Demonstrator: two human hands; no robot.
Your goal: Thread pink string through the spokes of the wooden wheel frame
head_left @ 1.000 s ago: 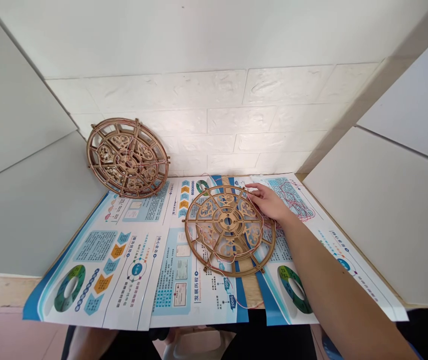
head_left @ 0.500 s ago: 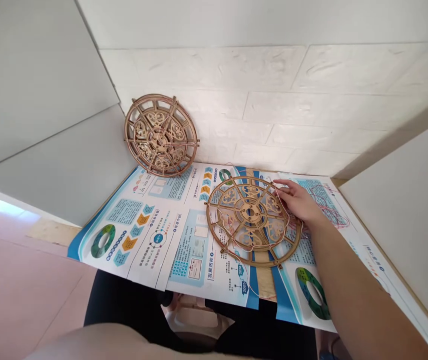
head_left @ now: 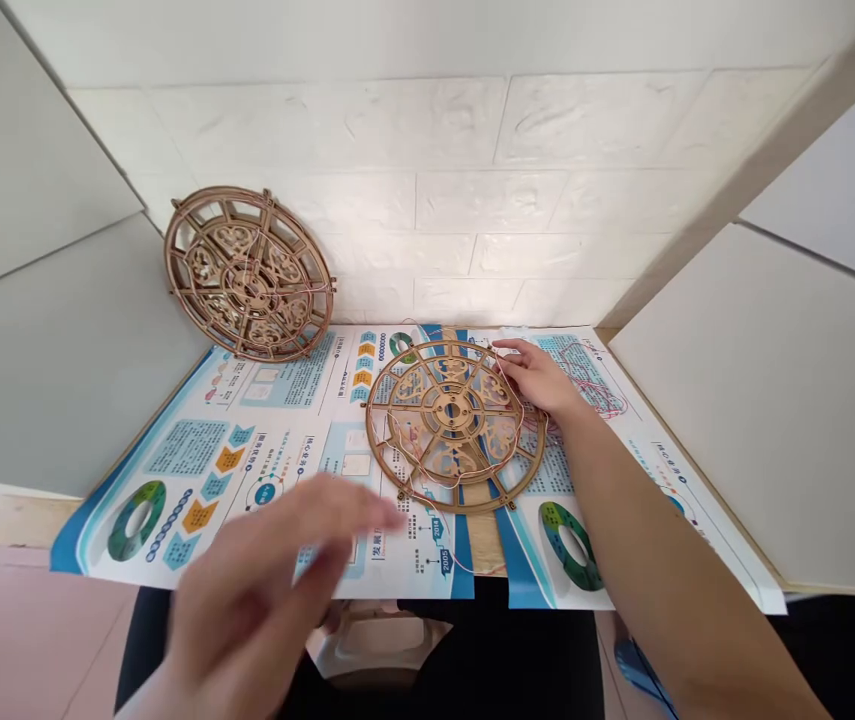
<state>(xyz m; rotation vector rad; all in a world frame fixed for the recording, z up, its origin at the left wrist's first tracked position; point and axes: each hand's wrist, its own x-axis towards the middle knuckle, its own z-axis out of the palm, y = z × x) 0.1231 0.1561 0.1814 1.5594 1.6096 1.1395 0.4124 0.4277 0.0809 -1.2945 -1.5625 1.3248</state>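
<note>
A round openwork wooden wheel (head_left: 454, 410) with scroll cut-outs lies on the paper-covered table. A thin pale pink wire (head_left: 523, 420) runs loosely across it and along its rim. At the wheel's upper right rim, my right hand (head_left: 539, 378) is closed on the edge, with the wire passing by its fingertips; the fingers' undersides are hidden. My left hand (head_left: 269, 590), blurred by motion, hangs over the table's front left, apart from the wheel. Its fingers reach forward, away from the thumb, and nothing shows in them.
A second wooden wheel (head_left: 251, 275), wound with wire, leans against the white brick-patterned wall (head_left: 397, 130) at the left. Tangled pink wire (head_left: 599, 385) lies beyond my right hand. Printed posters (head_left: 194, 445) cover the table; white panels (head_left: 772, 420) stand on both sides.
My left hand has come into view from the lower left. The view has shifted, so both wheels appear farther left; my right hand stays at the rim.
</note>
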